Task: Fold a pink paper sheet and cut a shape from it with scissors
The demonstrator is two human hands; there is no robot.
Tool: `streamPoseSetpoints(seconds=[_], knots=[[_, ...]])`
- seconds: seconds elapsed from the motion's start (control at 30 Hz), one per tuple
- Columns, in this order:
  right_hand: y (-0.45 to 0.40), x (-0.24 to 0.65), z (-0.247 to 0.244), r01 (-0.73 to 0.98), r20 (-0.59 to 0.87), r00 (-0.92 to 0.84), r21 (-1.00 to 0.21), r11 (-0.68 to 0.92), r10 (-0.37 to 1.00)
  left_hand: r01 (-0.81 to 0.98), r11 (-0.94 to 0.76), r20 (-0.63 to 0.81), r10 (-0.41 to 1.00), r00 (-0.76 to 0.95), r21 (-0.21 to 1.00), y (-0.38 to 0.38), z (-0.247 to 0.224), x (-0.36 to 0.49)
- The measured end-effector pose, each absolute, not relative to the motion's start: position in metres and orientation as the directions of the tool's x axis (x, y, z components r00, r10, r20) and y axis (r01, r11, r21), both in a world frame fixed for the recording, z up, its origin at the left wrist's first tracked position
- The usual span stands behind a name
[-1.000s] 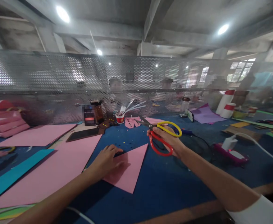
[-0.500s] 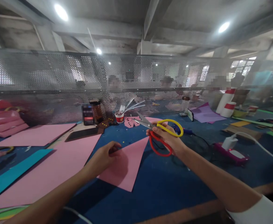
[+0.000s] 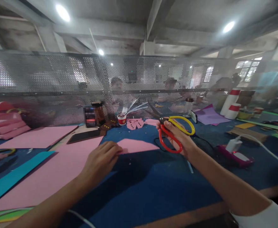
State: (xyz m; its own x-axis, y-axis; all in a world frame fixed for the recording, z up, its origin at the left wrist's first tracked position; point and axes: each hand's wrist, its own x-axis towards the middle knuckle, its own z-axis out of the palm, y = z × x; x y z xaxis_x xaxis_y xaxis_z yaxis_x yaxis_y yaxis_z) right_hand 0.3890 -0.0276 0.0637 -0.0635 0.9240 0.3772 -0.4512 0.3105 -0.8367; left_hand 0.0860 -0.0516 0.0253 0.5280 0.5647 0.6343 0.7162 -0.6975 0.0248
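My left hand [image 3: 103, 160] pinches the near left end of a folded-looking piece of pink paper [image 3: 139, 146], held just above the blue tabletop. In my right hand [image 3: 176, 131] is a pair of scissors [image 3: 162, 120] with one yellow and one red handle. Their blades stand apart, point up and to the left, and do not touch the paper. Behind the paper lies a pink cutout with black dots [image 3: 135, 123], close to a red and white paper cup [image 3: 122, 119] holding clear strips.
Large pink sheets [image 3: 55, 167] and a blue strip [image 3: 17, 174] cover the left side. A dark phone [image 3: 83, 136] lies on them. Purple paper [image 3: 210, 114], a magenta power strip [image 3: 236, 156] with a white plug, and cables are at right. A perforated metal screen [image 3: 139, 76] closes off the back.
The pink paper has turned from hanging down toward me to lying nearly level, pointing right. My right hand has shifted slightly right with the scissors, uncovering a thin light strip on the table.
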Motion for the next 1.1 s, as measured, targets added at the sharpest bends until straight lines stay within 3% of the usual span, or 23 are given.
streamPoseSetpoints(seconds=[0.1, 0.17, 0.27, 0.33, 0.4, 0.6, 0.87, 1.1], knots=[[-0.024, 0.387, 0.056, -0.464, 0.384, -0.086, -0.832, 0.305, 0.919, 0.690, -0.708, 0.479, 0.662, 0.576, 0.149, -0.057, 0.012, 0.099], [-0.027, 0.382, 0.052, -0.468, 0.384, -0.121, -0.836, 0.288, 0.916, 0.663, -0.674, 0.435, 0.729, 0.529, 0.324, -0.064, 0.011, 0.109], [-0.040, 0.368, 0.047, -0.461, 0.359, -0.196, -0.855, 0.237, 0.913, 0.575, -0.489, 0.281, 0.865, 0.416, 0.656, -0.072, 0.019, 0.125], [-0.051, 0.358, 0.046, -0.459, 0.341, -0.225, -0.864, 0.210, 0.913, 0.419, -0.345, 0.154, 0.892, 0.426, 0.840, -0.077, 0.024, 0.137], [-0.059, 0.349, 0.044, -0.456, 0.334, -0.241, -0.868, 0.197, 0.911, 0.222, -0.230, 0.093, 0.862, 0.498, 0.948, -0.080, 0.028, 0.150], [-0.070, 0.342, 0.032, -0.357, 0.243, -0.307, -0.926, 0.125, 0.920, -0.071, 0.021, 0.024, 0.821, 0.570, 0.997, -0.085, 0.018, 0.185], [-0.071, 0.340, 0.025, -0.255, 0.298, -0.376, -0.944, 0.212, 0.877, -0.072, -0.028, 0.060, 0.865, 0.498, 0.997, -0.080, 0.004, 0.186], [-0.068, 0.344, 0.031, -0.229, 0.264, -0.403, -0.956, 0.183, 0.876, -0.063, -0.073, 0.095, 0.862, 0.498, 0.995, -0.078, 0.001, 0.185]])
